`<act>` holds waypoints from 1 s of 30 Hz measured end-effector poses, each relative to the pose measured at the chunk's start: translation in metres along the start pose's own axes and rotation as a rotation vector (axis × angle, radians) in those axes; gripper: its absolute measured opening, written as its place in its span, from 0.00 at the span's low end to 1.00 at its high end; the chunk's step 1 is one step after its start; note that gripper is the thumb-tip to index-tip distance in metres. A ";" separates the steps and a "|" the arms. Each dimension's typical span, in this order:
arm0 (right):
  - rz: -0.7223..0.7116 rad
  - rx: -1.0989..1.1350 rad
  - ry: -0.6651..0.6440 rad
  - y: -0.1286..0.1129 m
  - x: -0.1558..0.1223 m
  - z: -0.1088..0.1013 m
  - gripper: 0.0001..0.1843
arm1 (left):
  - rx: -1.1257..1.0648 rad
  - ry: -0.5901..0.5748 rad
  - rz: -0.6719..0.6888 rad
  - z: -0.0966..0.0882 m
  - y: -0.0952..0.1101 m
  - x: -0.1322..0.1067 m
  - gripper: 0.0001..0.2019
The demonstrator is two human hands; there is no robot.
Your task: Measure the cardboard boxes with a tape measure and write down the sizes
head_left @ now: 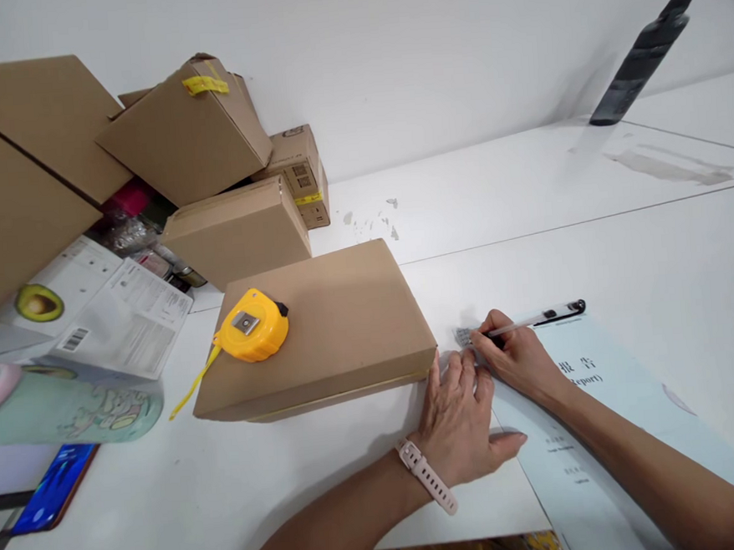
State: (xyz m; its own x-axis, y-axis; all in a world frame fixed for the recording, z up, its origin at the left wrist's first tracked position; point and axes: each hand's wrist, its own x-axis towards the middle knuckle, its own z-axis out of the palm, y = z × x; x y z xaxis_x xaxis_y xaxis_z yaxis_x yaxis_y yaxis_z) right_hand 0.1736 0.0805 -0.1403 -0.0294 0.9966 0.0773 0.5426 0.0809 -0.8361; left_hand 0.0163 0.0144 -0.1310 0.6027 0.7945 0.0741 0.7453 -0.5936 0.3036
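My right hand (516, 355) is closed around a white pen (537, 320) with a black cap, its tip down on a small grey patch (463, 336) at the top corner of a light blue printed sheet (610, 426). My left hand (461, 415) lies flat and open on the white table (230, 477), fingers spread, pressing near the sheet's left edge; a pink watch strap is on its wrist. Just left of the fingers lies a flat cardboard box (339, 327) with a yellow tape measure (252, 326) on top, its tape end hanging over the left edge.
Several cardboard boxes (194, 136) are stacked against the wall at the back left, over printed papers (112, 314). A pale green bottle (62, 405) lies at the left edge beside a blue phone (55, 485). A dark long object (641, 59) leans at the far right.
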 end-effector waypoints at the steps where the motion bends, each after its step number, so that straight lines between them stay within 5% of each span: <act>1: 0.002 0.010 -0.002 0.000 0.000 0.000 0.12 | -0.002 0.001 -0.001 0.000 0.000 0.000 0.39; 30: 0.053 0.031 0.018 -0.003 -0.001 -0.002 0.12 | 0.000 -0.021 -0.002 -0.001 0.000 0.000 0.38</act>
State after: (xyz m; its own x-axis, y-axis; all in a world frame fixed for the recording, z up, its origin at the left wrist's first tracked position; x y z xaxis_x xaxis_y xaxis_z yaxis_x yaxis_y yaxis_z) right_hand 0.1732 0.0794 -0.1366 0.0143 0.9990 0.0419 0.5171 0.0285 -0.8555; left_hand 0.0162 0.0150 -0.1305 0.6068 0.7931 0.0537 0.7468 -0.5919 0.3033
